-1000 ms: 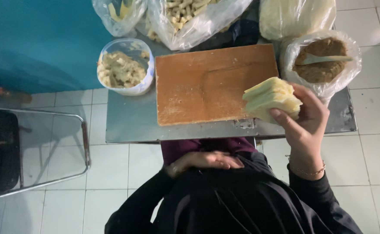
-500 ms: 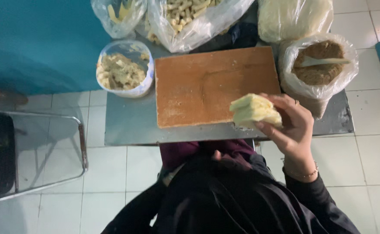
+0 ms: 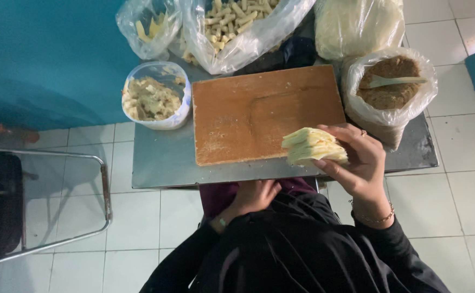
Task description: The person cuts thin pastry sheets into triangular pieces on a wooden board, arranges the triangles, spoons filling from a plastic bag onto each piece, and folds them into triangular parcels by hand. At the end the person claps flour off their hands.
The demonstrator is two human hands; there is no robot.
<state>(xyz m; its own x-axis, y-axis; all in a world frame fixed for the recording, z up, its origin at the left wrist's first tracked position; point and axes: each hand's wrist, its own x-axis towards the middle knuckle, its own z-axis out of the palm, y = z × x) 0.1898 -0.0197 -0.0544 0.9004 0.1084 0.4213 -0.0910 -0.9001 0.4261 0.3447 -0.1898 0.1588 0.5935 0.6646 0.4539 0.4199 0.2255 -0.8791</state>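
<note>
My right hand (image 3: 360,163) grips a stack of thin pale yellow sheets (image 3: 313,146) and holds it over the near right corner of a wooden cutting board (image 3: 259,111). The board lies on a small grey metal table (image 3: 161,163). My left hand (image 3: 254,196) rests in my lap below the table's front edge, fingers curled, holding nothing that I can see.
A clear tub of chopped pale filling (image 3: 153,97) stands left of the board. A bag of brown crumbs with a spoon (image 3: 389,87) sits at the right. Bags of rolled pieces (image 3: 237,24) and pale sheets (image 3: 357,24) lie behind. A metal chair frame (image 3: 58,201) stands at left.
My right hand brought the stack down and left, from above the board's right edge to its near corner. My left hand stayed in my lap.
</note>
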